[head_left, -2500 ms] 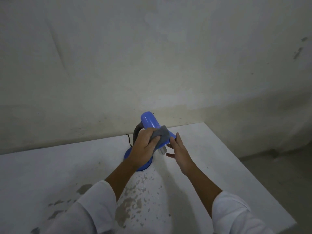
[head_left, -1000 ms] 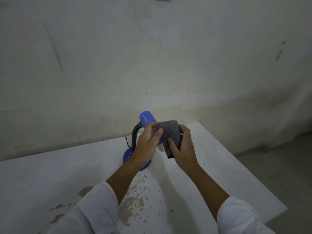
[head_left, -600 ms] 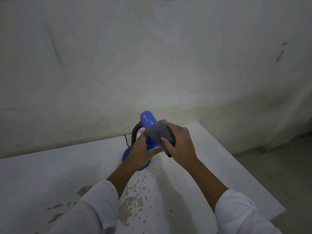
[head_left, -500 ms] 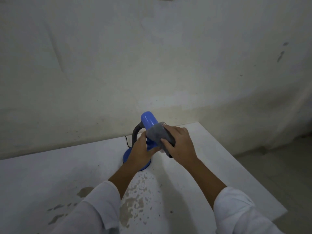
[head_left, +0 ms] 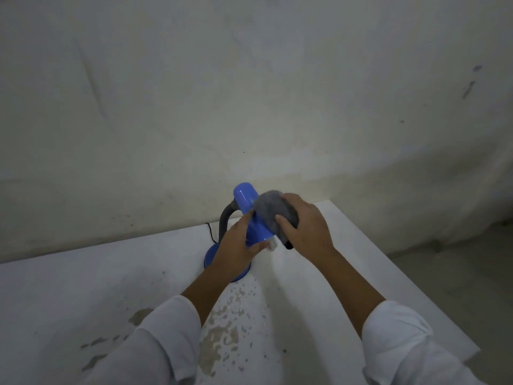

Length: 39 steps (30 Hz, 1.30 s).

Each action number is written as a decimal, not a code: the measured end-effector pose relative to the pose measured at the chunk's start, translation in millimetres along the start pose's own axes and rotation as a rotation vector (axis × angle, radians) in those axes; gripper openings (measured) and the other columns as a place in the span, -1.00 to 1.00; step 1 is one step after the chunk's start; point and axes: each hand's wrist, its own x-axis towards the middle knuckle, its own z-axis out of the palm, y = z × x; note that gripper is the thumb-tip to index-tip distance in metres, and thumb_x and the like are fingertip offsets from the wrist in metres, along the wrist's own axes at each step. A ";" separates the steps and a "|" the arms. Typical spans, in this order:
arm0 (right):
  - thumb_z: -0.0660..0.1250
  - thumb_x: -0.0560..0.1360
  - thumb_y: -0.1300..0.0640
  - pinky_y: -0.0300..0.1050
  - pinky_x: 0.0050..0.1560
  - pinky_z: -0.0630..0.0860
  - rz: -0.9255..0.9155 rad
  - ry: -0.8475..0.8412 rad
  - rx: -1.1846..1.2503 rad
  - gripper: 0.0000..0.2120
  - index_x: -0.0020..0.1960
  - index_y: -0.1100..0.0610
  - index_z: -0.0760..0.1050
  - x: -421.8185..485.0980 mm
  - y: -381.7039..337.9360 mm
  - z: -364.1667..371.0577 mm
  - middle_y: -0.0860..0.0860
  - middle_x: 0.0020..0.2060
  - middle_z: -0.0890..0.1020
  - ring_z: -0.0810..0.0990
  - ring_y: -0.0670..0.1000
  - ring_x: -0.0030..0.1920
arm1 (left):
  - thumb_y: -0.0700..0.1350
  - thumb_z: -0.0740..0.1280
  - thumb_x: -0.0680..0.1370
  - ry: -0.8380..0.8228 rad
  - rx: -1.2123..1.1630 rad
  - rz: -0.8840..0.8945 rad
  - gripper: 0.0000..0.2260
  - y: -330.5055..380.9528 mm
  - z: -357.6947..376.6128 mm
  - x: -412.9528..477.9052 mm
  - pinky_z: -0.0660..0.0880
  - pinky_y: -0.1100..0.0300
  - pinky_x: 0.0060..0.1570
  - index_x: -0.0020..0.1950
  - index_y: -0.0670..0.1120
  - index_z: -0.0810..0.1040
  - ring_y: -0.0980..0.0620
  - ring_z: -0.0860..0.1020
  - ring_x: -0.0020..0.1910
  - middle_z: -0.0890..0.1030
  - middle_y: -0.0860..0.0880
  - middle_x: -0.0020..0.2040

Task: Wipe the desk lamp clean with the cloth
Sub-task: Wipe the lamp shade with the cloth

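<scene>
A blue desk lamp (head_left: pixel 245 202) with a grey bendable neck and a round blue base stands on the white table (head_left: pixel 83 287) near the wall. My left hand (head_left: pixel 238 245) grips the lower rim of the lamp's shade from the left and below. My right hand (head_left: pixel 305 229) holds a grey cloth (head_left: pixel 268 211) and presses it against the right side of the shade. The bulb's tip shows just below the shade, between my two hands.
The lamp's black cord (head_left: pixel 211 232) runs from the base toward the stained wall behind. The table's top has patches of peeled paint (head_left: pixel 222 329) near me. Its right edge (head_left: pixel 402 273) drops off to the floor.
The cloth passed from my left hand to my right hand. My left hand shifted down to the shade's rim, and my right hand now rubs the cloth over the shade's right side.
</scene>
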 end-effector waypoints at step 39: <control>0.17 0.51 0.11 0.10 0.07 0.49 -0.319 -0.333 -0.149 -0.71 0.15 -0.03 0.56 73.6 34.1 5.5 0.11 0.26 0.44 0.44 0.18 0.10 | 0.01 0.35 0.49 0.043 0.189 -0.073 -0.27 -2.5 7.3 5.5 0.44 0.17 0.17 0.52 -0.01 -0.02 -0.05 0.53 0.14 0.50 -0.14 0.27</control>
